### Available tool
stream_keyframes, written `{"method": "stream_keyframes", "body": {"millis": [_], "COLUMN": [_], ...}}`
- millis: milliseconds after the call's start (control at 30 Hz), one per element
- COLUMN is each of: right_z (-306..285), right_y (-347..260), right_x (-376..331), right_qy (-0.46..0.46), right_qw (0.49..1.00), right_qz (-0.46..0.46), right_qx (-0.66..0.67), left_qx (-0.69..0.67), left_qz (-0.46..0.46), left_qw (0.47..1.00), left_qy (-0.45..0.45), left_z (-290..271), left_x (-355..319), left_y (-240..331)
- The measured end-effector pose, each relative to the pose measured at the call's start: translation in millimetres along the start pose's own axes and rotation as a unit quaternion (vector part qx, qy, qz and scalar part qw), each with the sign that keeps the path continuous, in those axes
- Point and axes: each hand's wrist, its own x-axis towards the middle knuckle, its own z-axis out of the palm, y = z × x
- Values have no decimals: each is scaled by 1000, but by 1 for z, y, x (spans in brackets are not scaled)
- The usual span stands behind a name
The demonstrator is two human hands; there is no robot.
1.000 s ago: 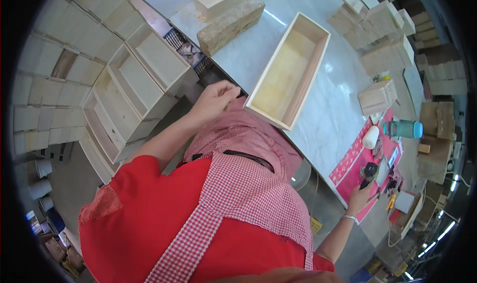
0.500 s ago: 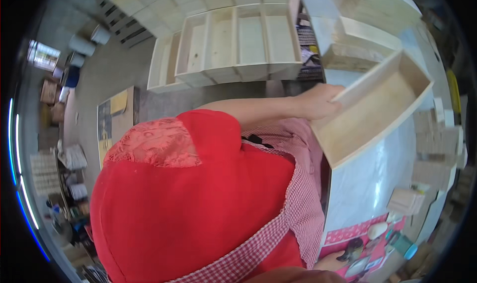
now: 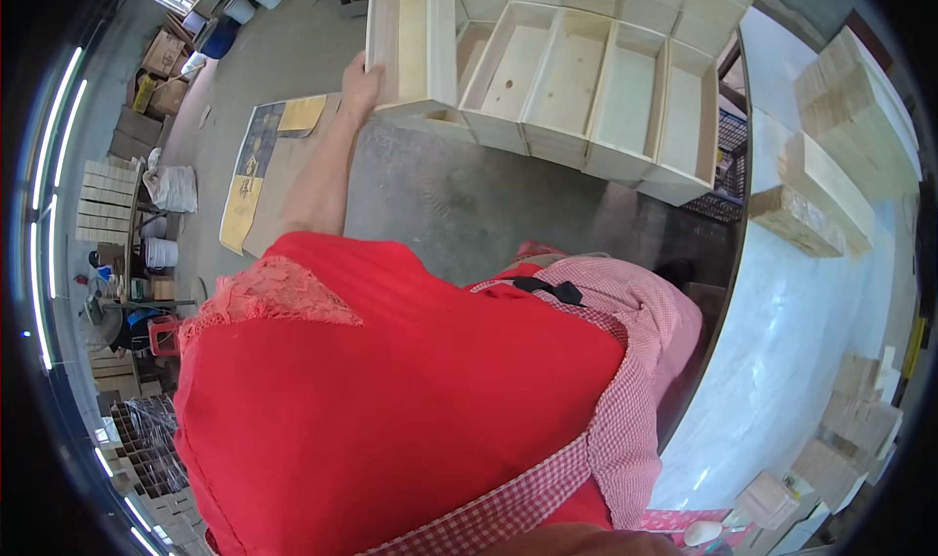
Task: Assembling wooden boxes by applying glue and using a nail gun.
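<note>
My left hand (image 3: 362,89) is closed on the near left corner of an open, pale wooden box (image 3: 443,43). The arm reaches out straight, and the box is at the left end of a row of similar open wooden boxes (image 3: 557,150). It overlaps the leftmost box of that row; whether it rests on it or hangs just above, I cannot tell. Several shallow, long boxes in the row lie side by side with their hollow sides up. My right hand does not show.
A white-topped table (image 3: 772,361) runs along the right, bearing stacked wooden pieces (image 3: 850,97) and smaller blocks (image 3: 767,497). A dark plastic crate (image 3: 728,146) stands between row and table. A flattened cardboard sheet (image 3: 283,165) lies on the floor at left.
My left hand has carried the wooden box from above the table leftward to the row's left end. The view has shifted, and my right hand has gone out of sight at the lower right.
</note>
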Motion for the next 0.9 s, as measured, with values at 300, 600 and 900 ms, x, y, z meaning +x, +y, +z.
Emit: {"method": "stream_keyframes", "body": {"millis": [300,600,900], "right_z": [-5,-5,3], "right_y": [-64,-115,35], "right_x": [2,15,32], "right_qy": [-37,-61,2], "right_qw": [999,998,993], "right_qz": [-21,-27,-113], "right_qx": [6,9,-43], "left_qx": [91,78,419], "left_qz": [-71,-64,136], "left_qw": [984,972,848], "left_qy": [-136,-211,-293], "left_z": [62,85,96], "left_x": [55,56,94], "left_y": [-94,-123,-185]}}
